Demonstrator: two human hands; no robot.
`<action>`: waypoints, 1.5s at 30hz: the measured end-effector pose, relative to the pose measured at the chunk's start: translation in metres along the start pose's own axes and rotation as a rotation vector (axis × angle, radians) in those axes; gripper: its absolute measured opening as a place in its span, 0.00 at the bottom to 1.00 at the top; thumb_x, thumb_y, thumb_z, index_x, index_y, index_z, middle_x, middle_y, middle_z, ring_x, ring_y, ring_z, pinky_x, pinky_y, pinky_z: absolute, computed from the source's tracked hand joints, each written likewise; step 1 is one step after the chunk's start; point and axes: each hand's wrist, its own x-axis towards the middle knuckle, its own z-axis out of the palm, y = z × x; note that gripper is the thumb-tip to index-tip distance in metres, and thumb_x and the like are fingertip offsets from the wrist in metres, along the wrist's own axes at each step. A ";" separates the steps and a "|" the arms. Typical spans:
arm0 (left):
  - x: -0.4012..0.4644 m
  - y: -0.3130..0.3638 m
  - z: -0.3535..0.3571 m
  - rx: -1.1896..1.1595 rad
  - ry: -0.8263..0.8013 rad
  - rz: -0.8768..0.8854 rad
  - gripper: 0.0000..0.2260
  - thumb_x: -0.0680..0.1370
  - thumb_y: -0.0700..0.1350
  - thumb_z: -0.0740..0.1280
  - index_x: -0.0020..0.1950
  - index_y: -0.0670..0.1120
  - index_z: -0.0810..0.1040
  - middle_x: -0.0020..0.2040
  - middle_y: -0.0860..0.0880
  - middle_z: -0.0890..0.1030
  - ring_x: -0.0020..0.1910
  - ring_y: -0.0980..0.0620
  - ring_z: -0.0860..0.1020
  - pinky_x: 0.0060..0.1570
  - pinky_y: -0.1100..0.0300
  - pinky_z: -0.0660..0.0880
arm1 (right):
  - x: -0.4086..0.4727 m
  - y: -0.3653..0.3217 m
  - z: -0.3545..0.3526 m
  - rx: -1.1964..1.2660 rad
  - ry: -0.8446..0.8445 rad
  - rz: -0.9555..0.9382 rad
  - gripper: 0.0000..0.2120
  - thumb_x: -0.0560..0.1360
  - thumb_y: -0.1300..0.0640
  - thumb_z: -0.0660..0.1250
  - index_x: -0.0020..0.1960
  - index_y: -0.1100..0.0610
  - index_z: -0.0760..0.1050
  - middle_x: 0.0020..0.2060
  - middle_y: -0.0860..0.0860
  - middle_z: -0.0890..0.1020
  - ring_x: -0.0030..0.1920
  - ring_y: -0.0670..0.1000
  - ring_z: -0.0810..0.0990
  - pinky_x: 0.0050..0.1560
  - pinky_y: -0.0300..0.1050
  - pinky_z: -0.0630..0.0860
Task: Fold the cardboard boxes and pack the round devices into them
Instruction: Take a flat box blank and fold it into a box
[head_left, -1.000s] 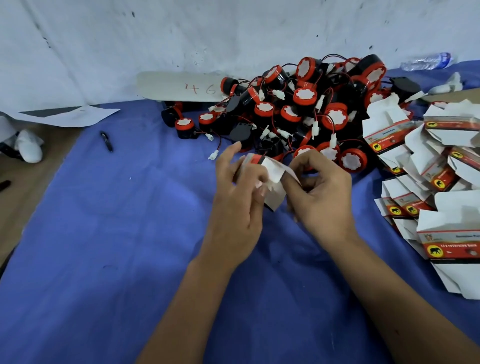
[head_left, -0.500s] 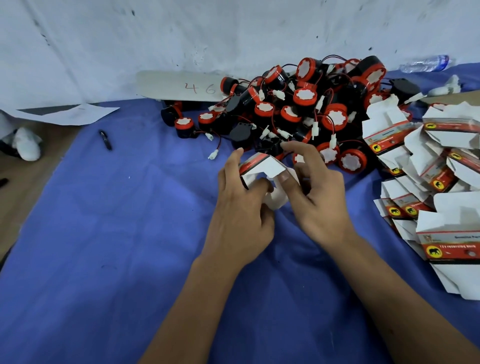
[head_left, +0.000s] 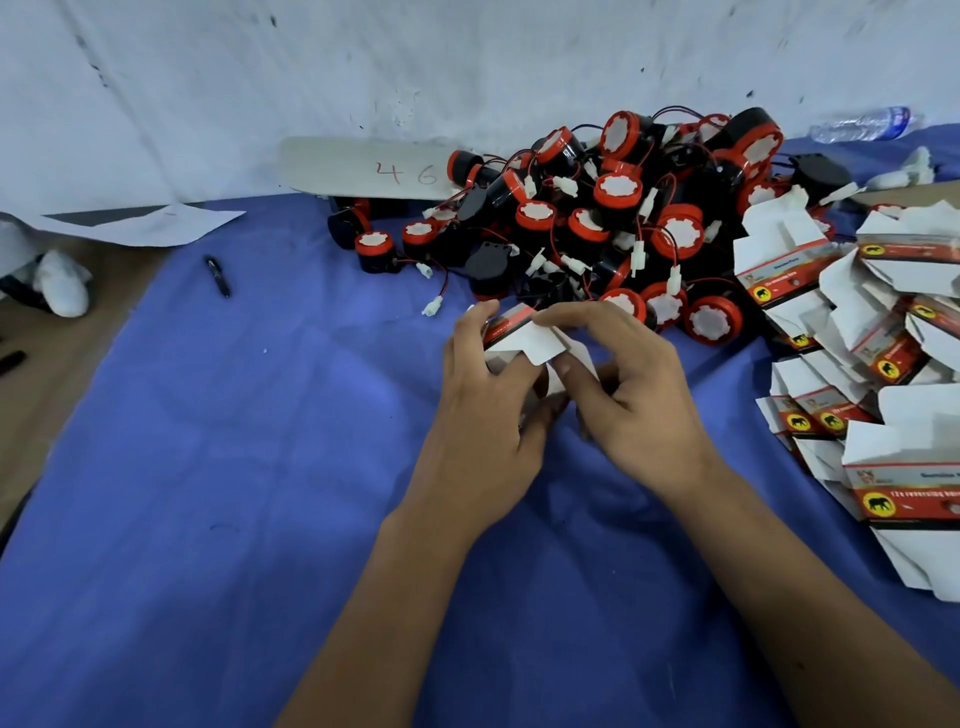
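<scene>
Holding: both hands on one small cardboard box (head_left: 522, 345), centre of frame, just in front of the device pile.
L hand (head_left: 480, 415): grip curled round box's left side, thumb up along the red-striped edge, fingers under/behind.
R hand (head_left: 631, 395): grip pinching the white flap from the right, index finger arched over the top, thumb pressing on the flap.
Box state: partly folded, white flap sticking out toward the camera; inside not visible, can't tell if anything's in it.
Round devices (head_left: 618, 218): red/black pile w/ wires + white plugs, upper centre-right, against the wall.
Flat boxes (head_left: 852, 332): loose heap of unfolded ones, right edge of frame, white w/ red bands + yellow elephant logos.
Bench (head_left: 234, 467): covered w/ blue cloth.
Other: black pen (head_left: 218, 275) left of centre; white board marked "46" (head_left: 363, 169) behind pile; plastic bottle (head_left: 862, 124) upper right.
</scene>
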 end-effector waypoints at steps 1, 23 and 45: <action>0.000 0.000 0.001 0.001 0.029 -0.003 0.15 0.79 0.37 0.68 0.66 0.42 0.80 0.79 0.40 0.60 0.74 0.42 0.68 0.71 0.51 0.71 | 0.000 0.000 0.000 0.033 -0.009 0.016 0.17 0.80 0.69 0.65 0.63 0.53 0.78 0.57 0.46 0.80 0.39 0.34 0.78 0.34 0.31 0.72; 0.003 -0.001 -0.004 -0.131 0.327 0.111 0.19 0.74 0.39 0.78 0.56 0.49 0.71 0.75 0.51 0.70 0.74 0.54 0.71 0.48 0.53 0.83 | -0.002 -0.005 0.000 0.104 0.160 0.165 0.11 0.81 0.64 0.68 0.60 0.56 0.84 0.56 0.44 0.84 0.22 0.51 0.79 0.20 0.38 0.71; 0.010 -0.023 0.006 -0.111 0.350 0.016 0.21 0.71 0.32 0.76 0.60 0.45 0.76 0.60 0.49 0.77 0.60 0.48 0.78 0.49 0.54 0.82 | 0.009 0.001 0.029 0.343 0.058 0.237 0.27 0.78 0.68 0.70 0.70 0.45 0.76 0.65 0.46 0.79 0.32 0.54 0.85 0.26 0.46 0.81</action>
